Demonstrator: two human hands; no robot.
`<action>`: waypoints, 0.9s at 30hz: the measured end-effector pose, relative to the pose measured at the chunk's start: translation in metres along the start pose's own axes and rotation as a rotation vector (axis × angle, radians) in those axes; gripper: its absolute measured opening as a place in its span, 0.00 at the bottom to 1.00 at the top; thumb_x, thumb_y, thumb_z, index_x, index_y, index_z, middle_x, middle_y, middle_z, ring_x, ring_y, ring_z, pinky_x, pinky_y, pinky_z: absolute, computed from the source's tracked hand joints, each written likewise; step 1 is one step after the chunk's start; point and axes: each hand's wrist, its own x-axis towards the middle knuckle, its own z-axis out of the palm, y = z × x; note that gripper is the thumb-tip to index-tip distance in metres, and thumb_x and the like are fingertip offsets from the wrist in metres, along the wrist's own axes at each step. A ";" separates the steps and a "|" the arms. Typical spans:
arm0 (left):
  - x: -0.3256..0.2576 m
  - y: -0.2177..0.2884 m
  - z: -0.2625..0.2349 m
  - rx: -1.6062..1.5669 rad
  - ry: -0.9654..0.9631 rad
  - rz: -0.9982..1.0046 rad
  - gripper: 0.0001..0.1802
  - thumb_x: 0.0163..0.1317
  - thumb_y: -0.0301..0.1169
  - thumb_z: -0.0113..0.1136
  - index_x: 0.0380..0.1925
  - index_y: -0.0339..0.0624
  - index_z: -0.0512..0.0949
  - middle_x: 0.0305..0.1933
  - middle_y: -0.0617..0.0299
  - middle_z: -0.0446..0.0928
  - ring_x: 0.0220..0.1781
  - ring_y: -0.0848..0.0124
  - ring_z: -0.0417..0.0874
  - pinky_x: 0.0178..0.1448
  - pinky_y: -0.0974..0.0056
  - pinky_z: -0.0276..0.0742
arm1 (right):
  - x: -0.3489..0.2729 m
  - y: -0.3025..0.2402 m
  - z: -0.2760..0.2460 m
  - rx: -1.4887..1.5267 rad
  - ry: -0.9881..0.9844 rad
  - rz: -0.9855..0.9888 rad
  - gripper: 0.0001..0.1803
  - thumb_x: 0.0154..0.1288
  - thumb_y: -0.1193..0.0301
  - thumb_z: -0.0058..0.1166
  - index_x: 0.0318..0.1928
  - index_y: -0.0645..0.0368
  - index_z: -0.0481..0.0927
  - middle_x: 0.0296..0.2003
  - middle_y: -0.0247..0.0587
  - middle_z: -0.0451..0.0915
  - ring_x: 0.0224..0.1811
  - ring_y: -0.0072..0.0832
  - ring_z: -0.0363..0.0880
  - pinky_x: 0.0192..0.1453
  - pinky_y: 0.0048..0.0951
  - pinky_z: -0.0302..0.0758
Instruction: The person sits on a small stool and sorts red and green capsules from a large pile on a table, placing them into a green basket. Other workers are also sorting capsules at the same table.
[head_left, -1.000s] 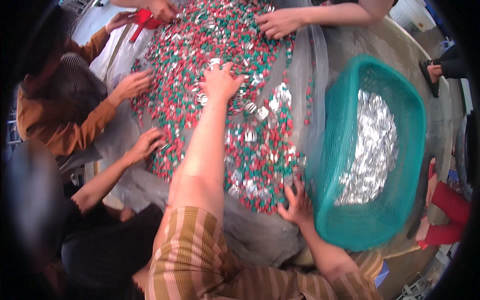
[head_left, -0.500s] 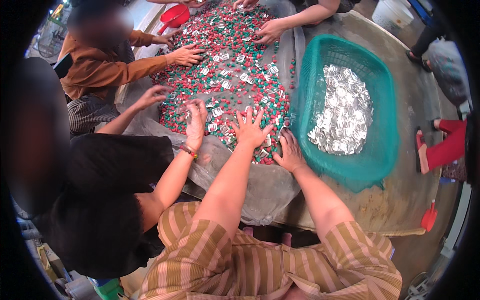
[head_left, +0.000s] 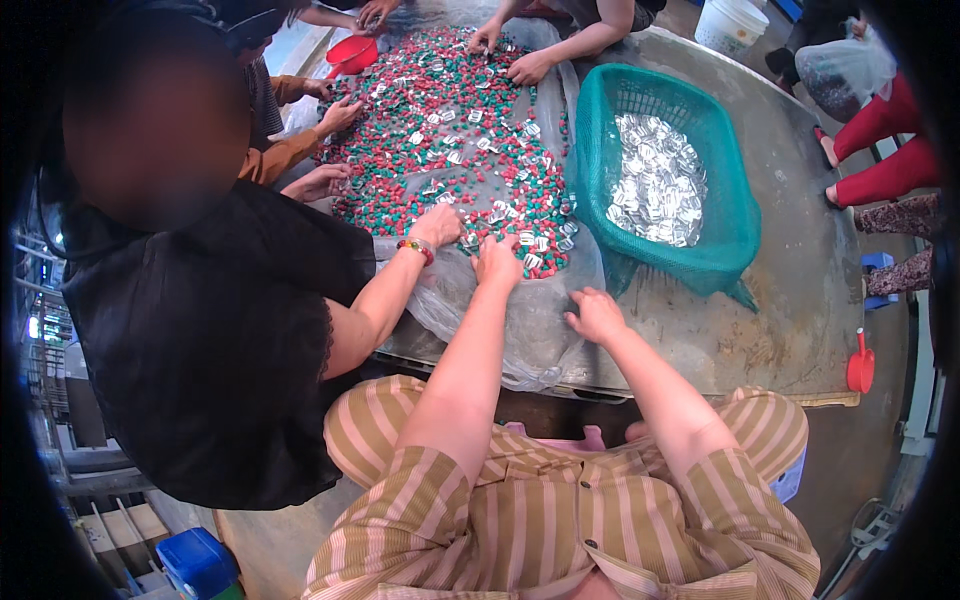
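Pulled back from the heap since a moment ago: left hand (head_left: 497,262) now spread at the near edge of the red and green pieces (head_left: 440,140), fingers splayed, seemingly pinching nothing — hard to tell at this size. Right hand (head_left: 596,314) flat and empty on the clear plastic sheet (head_left: 530,330), at 5 o'clock from the left. Teal basket (head_left: 725,245) of silver pieces at 2 o'clock. Sorting apparently under way; next calls for picking silver bits from the pile's edge.
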 end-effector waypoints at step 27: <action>0.100 -0.039 -0.008 -0.455 0.138 -0.016 0.15 0.44 0.29 0.66 0.33 0.37 0.76 0.31 0.53 0.79 0.37 0.61 0.80 0.44 0.59 0.75 | 0.151 -0.022 0.003 0.533 0.446 0.200 0.07 0.43 0.76 0.54 0.20 0.62 0.68 0.23 0.45 0.74 0.30 0.40 0.76 0.36 0.36 0.72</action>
